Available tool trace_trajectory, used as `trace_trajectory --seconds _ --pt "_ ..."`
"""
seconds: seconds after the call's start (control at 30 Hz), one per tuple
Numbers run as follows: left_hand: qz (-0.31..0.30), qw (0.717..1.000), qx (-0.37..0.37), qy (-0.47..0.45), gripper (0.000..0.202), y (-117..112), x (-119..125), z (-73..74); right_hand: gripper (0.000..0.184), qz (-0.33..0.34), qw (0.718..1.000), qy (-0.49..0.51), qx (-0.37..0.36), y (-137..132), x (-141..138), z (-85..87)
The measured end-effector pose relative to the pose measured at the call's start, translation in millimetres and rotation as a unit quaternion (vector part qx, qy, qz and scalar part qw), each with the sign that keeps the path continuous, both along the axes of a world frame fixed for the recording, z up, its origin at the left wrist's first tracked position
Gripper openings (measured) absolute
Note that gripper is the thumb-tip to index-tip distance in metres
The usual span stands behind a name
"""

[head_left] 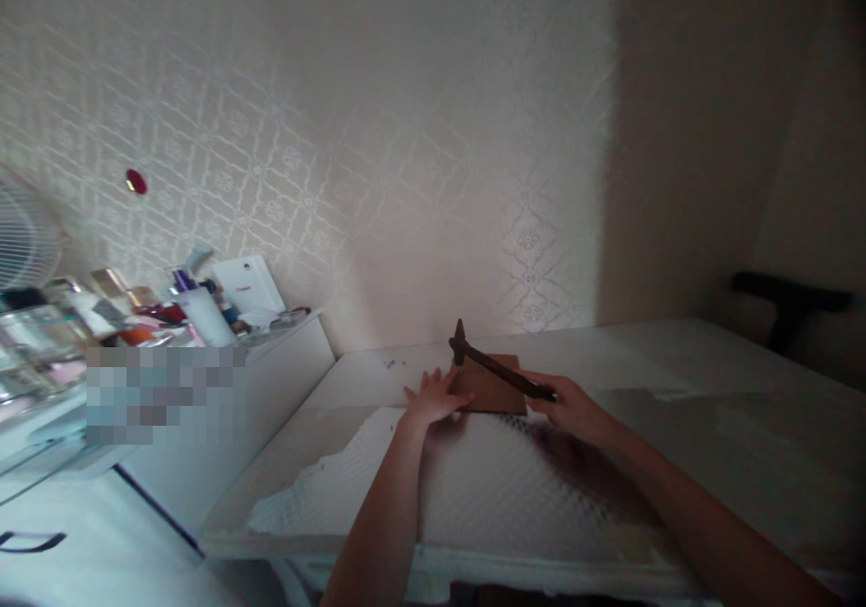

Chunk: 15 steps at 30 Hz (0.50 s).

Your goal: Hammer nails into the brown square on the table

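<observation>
A flat brown board (pixel 492 389) lies on the white table (pixel 677 363) near the wall. My left hand (pixel 433 397) rests on the board's left edge with its fingers spread, holding it flat. My right hand (pixel 572 406) is closed round the handle of a small dark hammer (pixel 491 362). The hammer's head (pixel 459 344) is raised a little above the board's far left corner.
A white textured mat (pixel 379 481) covers part of the table in front of the board. A white cabinet (pixel 271 372) at the left carries several bottles and boxes (pixel 203 305). A fan (pixel 23 237) stands far left. A dark chair armrest (pixel 788 300) shows at right.
</observation>
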<state>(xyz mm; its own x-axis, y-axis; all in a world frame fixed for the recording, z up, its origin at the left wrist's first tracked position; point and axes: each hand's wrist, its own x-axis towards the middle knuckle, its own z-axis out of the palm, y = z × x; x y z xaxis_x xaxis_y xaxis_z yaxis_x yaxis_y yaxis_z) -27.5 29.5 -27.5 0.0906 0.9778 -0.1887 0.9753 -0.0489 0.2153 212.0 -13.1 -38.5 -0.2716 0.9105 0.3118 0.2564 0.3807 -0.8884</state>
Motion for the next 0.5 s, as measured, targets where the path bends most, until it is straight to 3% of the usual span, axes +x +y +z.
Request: trace_trajectory --seconds 0.5 --pt "0.002 1.000 0.001 -0.002 0.083 1.4 0.1 -1.3 0.057 -0.006 0.999 0.003 -0.051 -0.5 1.2 1.4"
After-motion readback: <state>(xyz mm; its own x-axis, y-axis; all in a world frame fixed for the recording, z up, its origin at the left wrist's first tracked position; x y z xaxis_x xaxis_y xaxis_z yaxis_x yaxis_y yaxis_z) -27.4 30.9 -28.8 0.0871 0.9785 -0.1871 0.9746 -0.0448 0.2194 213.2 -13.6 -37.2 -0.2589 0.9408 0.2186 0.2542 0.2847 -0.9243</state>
